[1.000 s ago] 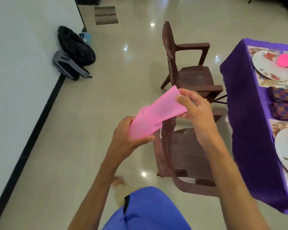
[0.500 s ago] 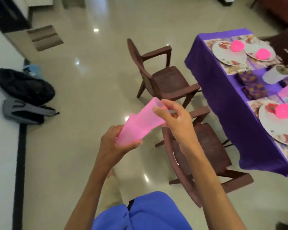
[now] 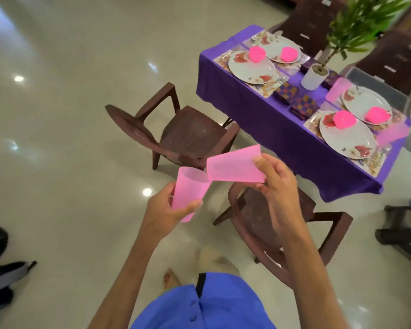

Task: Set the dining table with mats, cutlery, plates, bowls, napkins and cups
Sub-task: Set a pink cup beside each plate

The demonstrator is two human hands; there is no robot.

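One pink cup (image 3: 188,193) is clasped in the left hand (image 3: 163,210); another cup (image 3: 235,166) is pinched by the right hand (image 3: 277,186), left of the table (image 3: 259,110). Both are judged light, thin, flexible and slippery; their sidewalls should be gripped gently.

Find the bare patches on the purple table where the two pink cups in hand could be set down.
Bare cloth runs along the table's near edge, left of the checked napkins, and a narrow strip lies between the napkins and the white pot. The mats with plates and bowls at both ends are crowded.
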